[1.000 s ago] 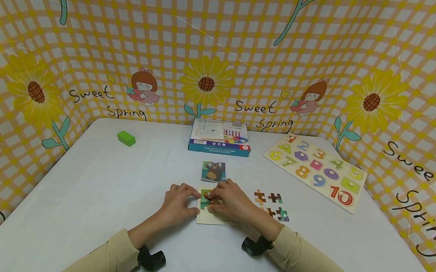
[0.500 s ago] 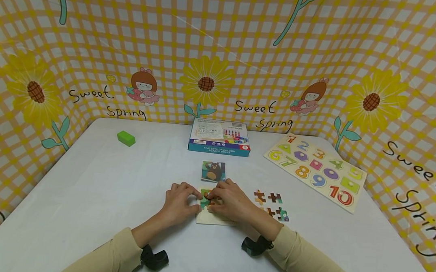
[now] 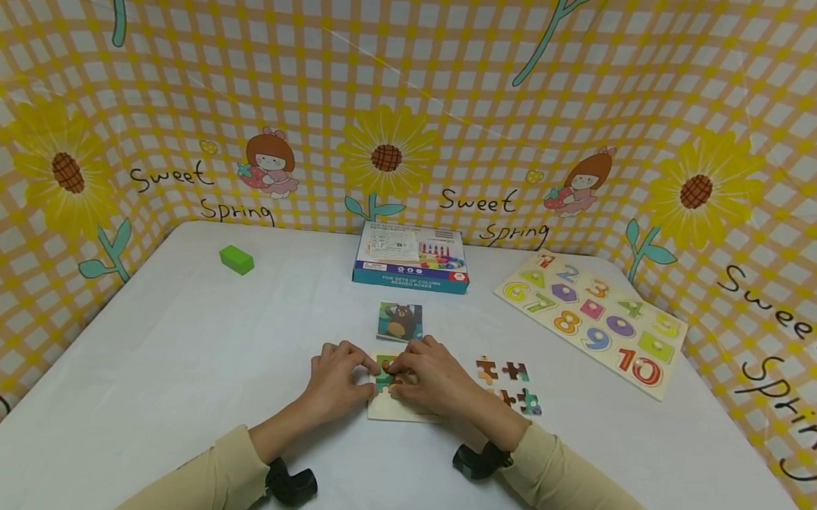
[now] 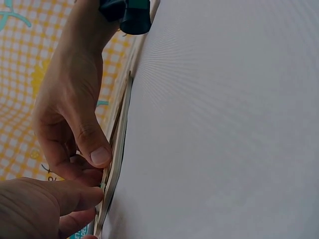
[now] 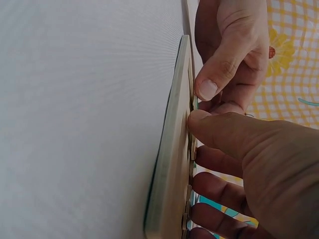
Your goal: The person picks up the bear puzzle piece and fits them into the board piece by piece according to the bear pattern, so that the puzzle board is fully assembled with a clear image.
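Note:
A small wooden puzzle board (image 3: 401, 413) lies flat at the table's front middle. Green-and-brown jigsaw pieces (image 3: 383, 360) fill its upper left part. My left hand (image 3: 334, 379) touches the board's left side with index finger and thumb set apart. Across from it, my right hand (image 3: 437, 378) pinches a jigsaw piece in the board, mostly hidden under the fingers. In the right wrist view, thumb and fingers of the right hand (image 5: 279, 159) meet the board's face. Several loose jigsaw pieces (image 3: 515, 371) lie right of the board, one partly covered by my right arm.
Just behind the board is a bear picture card (image 3: 400, 321). A boxed toy set (image 3: 411, 274) stands at the back. A wooden number board (image 3: 587, 320) lies to the right, and a green block (image 3: 236, 260) at the back left. Patterned cloth surrounds the table.
My left hand has shifted slightly right, its fingertips now reaching over the board's left edge. The right hand stays in place over the pieces.

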`<state>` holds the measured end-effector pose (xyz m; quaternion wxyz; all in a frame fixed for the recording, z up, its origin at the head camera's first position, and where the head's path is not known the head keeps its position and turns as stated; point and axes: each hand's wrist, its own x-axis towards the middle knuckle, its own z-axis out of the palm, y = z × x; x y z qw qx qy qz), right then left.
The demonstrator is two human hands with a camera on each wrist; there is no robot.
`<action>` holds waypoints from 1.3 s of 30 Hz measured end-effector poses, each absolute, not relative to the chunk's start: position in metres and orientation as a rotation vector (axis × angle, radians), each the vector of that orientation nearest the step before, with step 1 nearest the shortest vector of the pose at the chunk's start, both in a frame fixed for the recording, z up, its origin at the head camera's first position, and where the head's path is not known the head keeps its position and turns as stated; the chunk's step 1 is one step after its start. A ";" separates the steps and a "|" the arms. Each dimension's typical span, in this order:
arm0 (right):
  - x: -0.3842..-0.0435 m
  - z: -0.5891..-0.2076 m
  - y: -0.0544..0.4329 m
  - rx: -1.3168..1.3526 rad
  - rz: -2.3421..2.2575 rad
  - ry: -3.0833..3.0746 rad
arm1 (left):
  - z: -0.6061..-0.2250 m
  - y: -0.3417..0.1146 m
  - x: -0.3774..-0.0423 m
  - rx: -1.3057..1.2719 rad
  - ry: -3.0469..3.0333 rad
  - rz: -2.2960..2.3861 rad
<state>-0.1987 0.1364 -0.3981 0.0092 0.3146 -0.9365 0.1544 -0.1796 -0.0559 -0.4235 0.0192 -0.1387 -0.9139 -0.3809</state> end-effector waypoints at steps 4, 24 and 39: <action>-0.198 -0.398 0.136 0.977 0.481 -2.923 | -0.423 -0.055 -0.180 -0.429 -2.843 -1.176; -0.198 -0.398 0.137 0.987 0.524 -2.917 | -0.425 -0.055 -0.181 -0.437 -2.853 -1.131; -0.198 -0.397 0.137 0.989 0.528 -2.923 | -0.424 -0.054 -0.181 -0.430 -2.857 -1.136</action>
